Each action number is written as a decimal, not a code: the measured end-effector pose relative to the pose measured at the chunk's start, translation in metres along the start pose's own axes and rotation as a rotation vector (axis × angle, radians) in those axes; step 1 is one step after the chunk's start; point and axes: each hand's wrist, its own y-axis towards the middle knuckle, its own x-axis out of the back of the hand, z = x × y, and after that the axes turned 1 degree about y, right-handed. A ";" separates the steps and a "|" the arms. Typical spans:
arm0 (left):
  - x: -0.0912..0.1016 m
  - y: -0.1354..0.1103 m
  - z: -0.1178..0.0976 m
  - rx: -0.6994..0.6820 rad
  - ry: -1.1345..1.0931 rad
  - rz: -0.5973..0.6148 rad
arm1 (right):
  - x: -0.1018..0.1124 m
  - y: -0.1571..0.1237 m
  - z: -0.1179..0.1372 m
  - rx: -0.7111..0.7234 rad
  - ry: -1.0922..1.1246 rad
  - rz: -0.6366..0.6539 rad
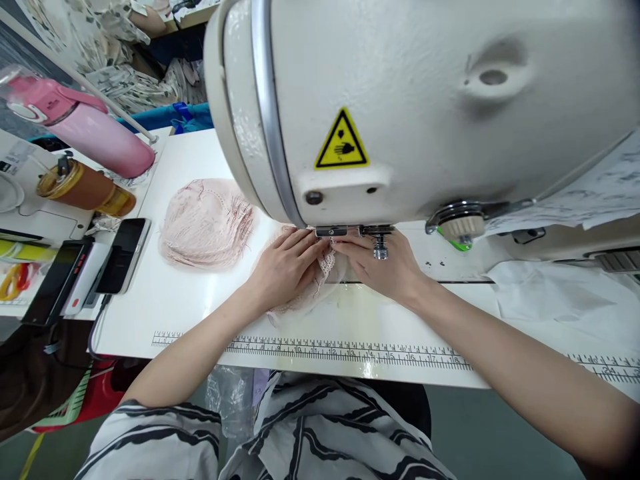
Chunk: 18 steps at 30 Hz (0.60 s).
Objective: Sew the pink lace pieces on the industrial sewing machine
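My left hand (pixel 287 270) lies over a piece of pale pink lace fabric (pixel 306 297), its thumb and fingers closed on the cloth near the lace edge. From the other side, my right hand (pixel 383 263) reaches in with its fingertips on the same edge, pinching it close to my left thumb. Both hands are under the head of a white sewing machine (pixel 400 87), which hides the needle and some of my fingertips. A stack of pink lace pieces (pixel 207 223) rests on the table to the left of my left hand.
A printed ruler (pixel 320 348) runs along the table's front edge. At the left are a phone (pixel 123 257), an amber cup (pixel 85 190) and a pink bottle (pixel 95 130). White sheet material (pixel 555 293) lies at the right. Part of another person's arm (pixel 147 21) shows at the upper left.
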 end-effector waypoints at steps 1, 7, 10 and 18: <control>0.000 0.000 0.000 -0.001 0.003 0.000 | 0.000 0.000 0.000 0.025 -0.012 -0.015; 0.004 0.000 -0.004 -0.020 0.059 -0.044 | 0.000 -0.001 0.000 0.121 -0.034 -0.120; 0.019 -0.006 -0.005 -0.042 0.123 -0.116 | 0.001 -0.001 0.000 0.127 -0.044 -0.130; 0.054 -0.069 -0.004 -0.418 0.160 -0.178 | 0.008 -0.001 0.005 0.219 -0.094 0.035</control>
